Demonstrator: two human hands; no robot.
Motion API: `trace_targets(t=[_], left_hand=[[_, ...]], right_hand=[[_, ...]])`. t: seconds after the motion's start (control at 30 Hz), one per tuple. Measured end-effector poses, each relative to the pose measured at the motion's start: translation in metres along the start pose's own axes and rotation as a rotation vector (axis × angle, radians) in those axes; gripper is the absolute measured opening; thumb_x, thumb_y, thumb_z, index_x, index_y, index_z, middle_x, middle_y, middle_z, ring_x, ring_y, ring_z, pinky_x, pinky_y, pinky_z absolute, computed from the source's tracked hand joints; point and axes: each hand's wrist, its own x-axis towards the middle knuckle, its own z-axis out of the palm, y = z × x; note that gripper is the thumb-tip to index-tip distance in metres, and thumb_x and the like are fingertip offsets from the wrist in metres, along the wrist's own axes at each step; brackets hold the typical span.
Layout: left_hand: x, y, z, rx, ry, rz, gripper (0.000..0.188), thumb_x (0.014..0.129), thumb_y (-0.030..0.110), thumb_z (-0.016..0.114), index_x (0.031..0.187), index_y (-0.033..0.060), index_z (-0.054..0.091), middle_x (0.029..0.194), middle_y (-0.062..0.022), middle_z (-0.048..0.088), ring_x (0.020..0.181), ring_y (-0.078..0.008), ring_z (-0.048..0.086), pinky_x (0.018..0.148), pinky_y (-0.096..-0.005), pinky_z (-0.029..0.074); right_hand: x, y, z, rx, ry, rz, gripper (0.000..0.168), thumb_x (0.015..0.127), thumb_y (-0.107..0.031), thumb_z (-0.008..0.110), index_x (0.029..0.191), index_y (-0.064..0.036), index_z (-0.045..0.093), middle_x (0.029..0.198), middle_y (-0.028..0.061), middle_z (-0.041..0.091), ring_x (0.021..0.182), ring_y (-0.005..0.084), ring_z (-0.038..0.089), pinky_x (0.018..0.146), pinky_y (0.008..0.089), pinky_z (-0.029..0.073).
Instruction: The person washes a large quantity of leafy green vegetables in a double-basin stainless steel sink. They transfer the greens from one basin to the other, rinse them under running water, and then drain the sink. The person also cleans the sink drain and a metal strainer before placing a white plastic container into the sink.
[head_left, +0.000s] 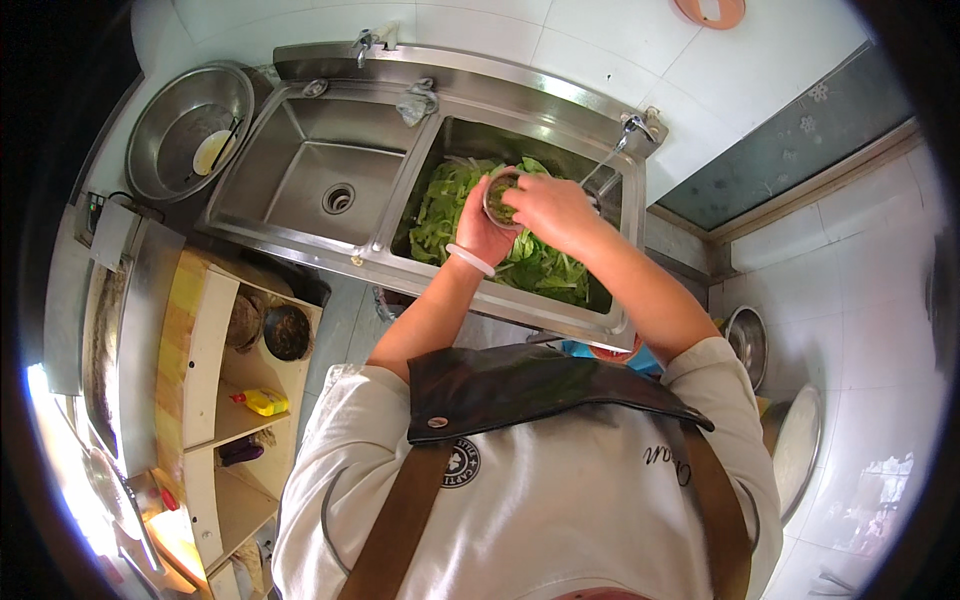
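Note:
My left hand, with a pale bangle at the wrist, holds a small round cup tilted toward me. Greenish-brown contents, too small to identify, show inside it. The fingers of my right hand reach over the rim into the cup; whether they pinch anything is hidden. Both hands are above the right basin of a stainless steel double sink. Leafy greens fill much of that basin below them. At its back right corner, a tap runs a thin stream of water into the basin.
Left of my hands is the other basin with its drain; a grey cloth lies on the sink's back ledge. A large metal bowl stands farther left. Wooden shelves with a yellow bottle are at lower left.

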Motion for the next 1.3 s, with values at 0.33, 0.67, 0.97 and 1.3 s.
trace_targets(t=[0.33, 0.67, 0.97, 1.3], left_hand=[[-0.003, 0.000, 0.006, -0.021, 0.035, -0.028, 0.039, 0.088, 0.039, 0.039, 0.111, 0.0086, 0.049, 0.109, -0.0076, 0.054, 0.101, -0.0235, 0.052, 0.090, -0.0423, 0.041], [0.004, -0.012, 0.003, 0.017, 0.047, -0.030, 0.036, 0.088, 0.038, 0.039, 0.109, 0.0110, 0.051, 0.107, -0.0042, 0.056, 0.099, -0.0181, 0.052, 0.086, -0.0350, 0.042], [0.000, -0.017, 0.007, -0.021, 0.038, -0.070, 0.037, 0.088, 0.039, 0.038, 0.108, 0.0110, 0.051, 0.109, -0.0053, 0.055, 0.102, -0.0199, 0.051, 0.088, -0.0380, 0.041], [0.002, -0.019, 0.009, -0.059, -0.001, -0.090, 0.044, 0.088, 0.041, 0.038, 0.110, 0.0040, 0.048, 0.110, -0.0134, 0.053, 0.104, -0.0308, 0.049, 0.094, -0.0441, 0.037]], right_hand=[[-0.005, 0.044, -0.021, 0.510, 0.023, 0.394, 0.018, 0.076, -0.020, 0.058, 0.090, -0.010, 0.059, 0.078, 0.0088, 0.062, 0.071, 0.0238, 0.061, 0.060, 0.0349, 0.047], [-0.005, -0.007, 0.016, -0.078, 0.138, 0.107, 0.019, 0.069, -0.012, 0.057, 0.087, -0.010, 0.053, 0.080, 0.0077, 0.052, 0.079, 0.0259, 0.055, 0.057, 0.0368, 0.048], [-0.009, 0.006, 0.008, 0.443, 0.232, 0.272, 0.013, 0.072, -0.009, 0.059, 0.083, -0.006, 0.055, 0.076, 0.0051, 0.057, 0.071, 0.0160, 0.056, 0.059, 0.0278, 0.046], [-0.025, 0.067, -0.014, 0.759, 0.259, 0.549, 0.017, 0.078, -0.017, 0.060, 0.086, -0.002, 0.059, 0.079, 0.0022, 0.060, 0.067, 0.0109, 0.056, 0.061, 0.0240, 0.044]])
